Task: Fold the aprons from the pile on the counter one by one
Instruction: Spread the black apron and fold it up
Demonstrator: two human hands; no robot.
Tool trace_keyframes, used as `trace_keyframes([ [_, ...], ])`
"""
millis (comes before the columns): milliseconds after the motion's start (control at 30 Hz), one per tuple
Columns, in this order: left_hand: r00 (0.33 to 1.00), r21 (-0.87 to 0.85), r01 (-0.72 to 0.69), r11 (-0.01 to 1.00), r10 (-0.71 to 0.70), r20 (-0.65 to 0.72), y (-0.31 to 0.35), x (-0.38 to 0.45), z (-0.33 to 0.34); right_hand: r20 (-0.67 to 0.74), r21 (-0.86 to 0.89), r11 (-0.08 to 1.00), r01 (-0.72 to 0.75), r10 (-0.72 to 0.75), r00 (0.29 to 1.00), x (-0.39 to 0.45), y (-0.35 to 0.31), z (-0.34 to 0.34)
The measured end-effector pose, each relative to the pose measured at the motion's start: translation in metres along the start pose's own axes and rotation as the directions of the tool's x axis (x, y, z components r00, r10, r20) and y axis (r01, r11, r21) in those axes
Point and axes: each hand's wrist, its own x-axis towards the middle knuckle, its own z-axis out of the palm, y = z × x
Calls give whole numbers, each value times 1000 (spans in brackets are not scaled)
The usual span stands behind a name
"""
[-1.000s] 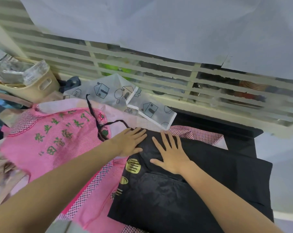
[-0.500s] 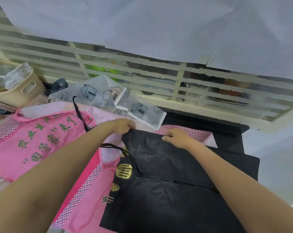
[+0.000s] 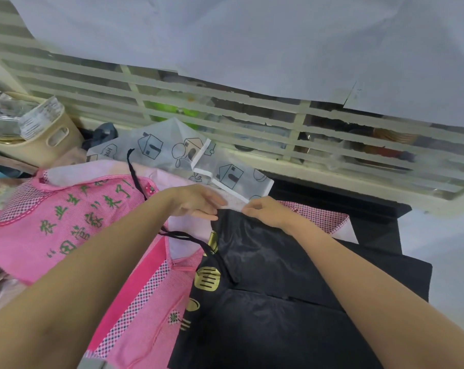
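hands meet at the far edge of the black apron (image 3: pixel 265 262), which lies spread over the middle and right of the worktop (image 3: pixel 417 235). the left hand (image 3: pixel 196 205) has its fingers curled and pinching a pale bit of cloth at that top edge; the right hand (image 3: pixel 268 211) is curled too, thumb and fingers nipping the same edge just beside the left one. whether the pale bit belongs to the black apron or to the cloth under it cannot be told. the black apron shows gold printed marks (image 3: pixel 206 280) along its left side and a fold line across its lower part. a black tie string (image 3: pixel 135 177) runs from under the left forearm up across the pink cloth.

left of the black apron, partly under it, lies a pink apron (image 3: pixel 65 222) with green characters and a dotted trim band. a pink checked edge (image 3: pixel 318 214) peeks out beyond the right hand, under the black apron. behind the hands rests a translucent white apron with house drawings (image 3: pixel 172 150), crumpled against the slatted window grille (image 3: pixel 278 129). a beige basket (image 3: pixel 47 145) with plastic packets in it stands at the far left, near the grille. pale blue sheet (image 3: pixel 252 35) hangs over the upper part of the window.
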Motion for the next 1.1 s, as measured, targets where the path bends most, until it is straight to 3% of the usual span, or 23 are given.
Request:
trace_keyframes([
  [200,996,-42,-1,999,5,88,-9,-2,15,20,-68,997,23,-22,1000,13,-15,10],
  [267,999,55,-41,998,40,15,-10,3,13,16,-70,997,24,-23,1000,14,-15,10],
  [367,996,357,-61,932,82,-44,-4,6,6,83,-118,993,18,-9,997,14,-12,7],
  [467,995,617,-87,782,98,17,12,4,4,197,-230,973,-3,50,979,14,-10,7],
  [500,990,712,-119,692,140,29,17,3,3,193,-273,962,17,37,981,15,-9,8],
  [600,942,950,-118,289,335,15,26,1,0,101,-436,899,50,-6,995,19,-12,4],
  [667,908,989,-16,149,416,-49,29,-3,-3,75,-493,870,24,15,997,20,-11,-2],
  [767,860,984,95,152,486,-158,34,-7,-9,106,-412,910,-44,96,990,14,-4,-15],
  [800,841,982,68,178,519,-152,34,-8,-6,117,-367,927,-75,126,985,11,0,-18],
  [867,833,955,-147,258,552,-21,27,-6,12,124,-335,935,-115,165,979,6,6,-21],
  [933,860,862,-378,338,472,193,13,-3,34,109,-388,913,-127,182,977,6,5,-20],
  [967,883,834,-412,367,387,266,5,-1,40,97,-425,897,-121,178,979,6,3,-19],
  [1033,925,842,-374,390,227,305,-7,8,38,69,-461,882,-99,146,987,7,-2,-18],
  [1100,939,852,-341,397,197,283,-12,10,30,1,-481,873,-82,95,996,8,-7,-18],
])
